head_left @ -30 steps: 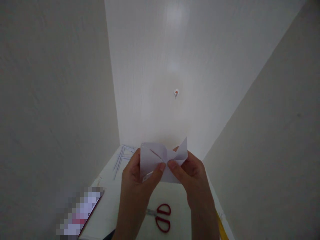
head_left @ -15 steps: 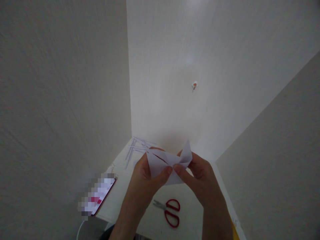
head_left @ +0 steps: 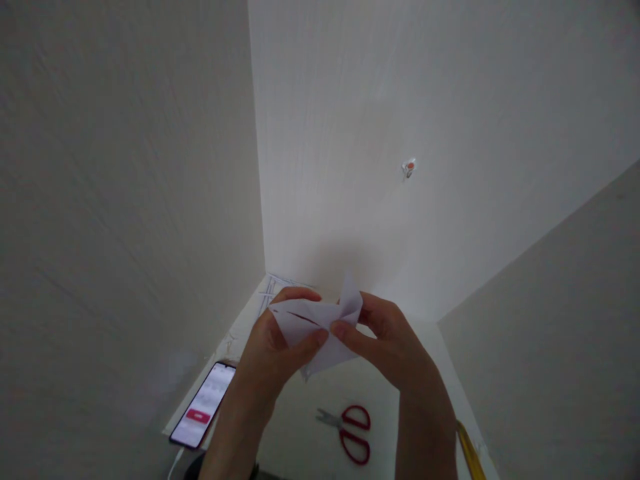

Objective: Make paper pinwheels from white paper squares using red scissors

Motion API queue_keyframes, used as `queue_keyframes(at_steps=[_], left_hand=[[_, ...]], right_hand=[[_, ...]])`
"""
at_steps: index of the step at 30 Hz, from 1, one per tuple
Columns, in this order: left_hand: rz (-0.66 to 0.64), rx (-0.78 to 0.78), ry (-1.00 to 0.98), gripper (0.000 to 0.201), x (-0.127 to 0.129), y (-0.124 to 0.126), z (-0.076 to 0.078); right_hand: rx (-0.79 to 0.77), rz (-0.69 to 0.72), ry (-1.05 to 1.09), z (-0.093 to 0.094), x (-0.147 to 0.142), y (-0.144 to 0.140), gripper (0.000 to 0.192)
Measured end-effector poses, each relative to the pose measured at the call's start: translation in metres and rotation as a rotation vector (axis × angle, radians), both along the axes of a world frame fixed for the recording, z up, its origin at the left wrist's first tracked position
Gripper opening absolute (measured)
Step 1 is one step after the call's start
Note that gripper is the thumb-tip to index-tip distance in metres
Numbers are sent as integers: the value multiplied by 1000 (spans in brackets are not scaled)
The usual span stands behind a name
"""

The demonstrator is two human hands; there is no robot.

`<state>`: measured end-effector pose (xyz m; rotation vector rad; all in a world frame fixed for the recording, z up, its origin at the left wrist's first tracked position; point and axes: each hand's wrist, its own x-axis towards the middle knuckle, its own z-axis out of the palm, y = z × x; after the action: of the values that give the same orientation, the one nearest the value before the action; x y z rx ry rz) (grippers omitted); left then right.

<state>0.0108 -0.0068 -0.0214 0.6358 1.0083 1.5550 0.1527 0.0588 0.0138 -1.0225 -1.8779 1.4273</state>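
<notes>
Between both hands is a white sheet of paper [head_left: 320,347], folded, with a narrow slit across its upper left part and a pointed flap standing up at the right. My left hand [head_left: 280,340] grips its left side, thumb pressed on the front near the middle. From the right, my right hand [head_left: 383,333] pinches it, its thumb almost meeting the left one. The fingers behind the paper are partly hidden. Below the hands, scissors [head_left: 347,430] with red handles lie on the white table, blades slightly apart and pointing left.
Thin white paper strips [head_left: 270,288] lie in the far left corner of the table. A phone [head_left: 204,403] with a lit screen and a white cable is at the left edge. Walls enclose the table; a small hook [head_left: 409,168] is on the back one. Something yellow [head_left: 470,453] shows at lower right.
Both hands and the paper have shifted slightly left in view, and the paper is tilted a little differently. The view itself has turned somewhat. Both hands keep their hold.
</notes>
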Motion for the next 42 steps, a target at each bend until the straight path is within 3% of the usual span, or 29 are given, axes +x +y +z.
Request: queue_keyframes(at_steps=[11, 26, 42], left_hand=[[-27, 3, 30, 32, -7, 1, 5], [-59, 107, 110, 27, -9, 1, -3], [-37, 81, 133, 24, -9, 3, -7]], right_hand=[[-33, 12, 127, -2, -2, -5, 11], [46, -129, 181, -10, -2, -19, 13], [-58, -132, 241, -20, -7, -13, 10]])
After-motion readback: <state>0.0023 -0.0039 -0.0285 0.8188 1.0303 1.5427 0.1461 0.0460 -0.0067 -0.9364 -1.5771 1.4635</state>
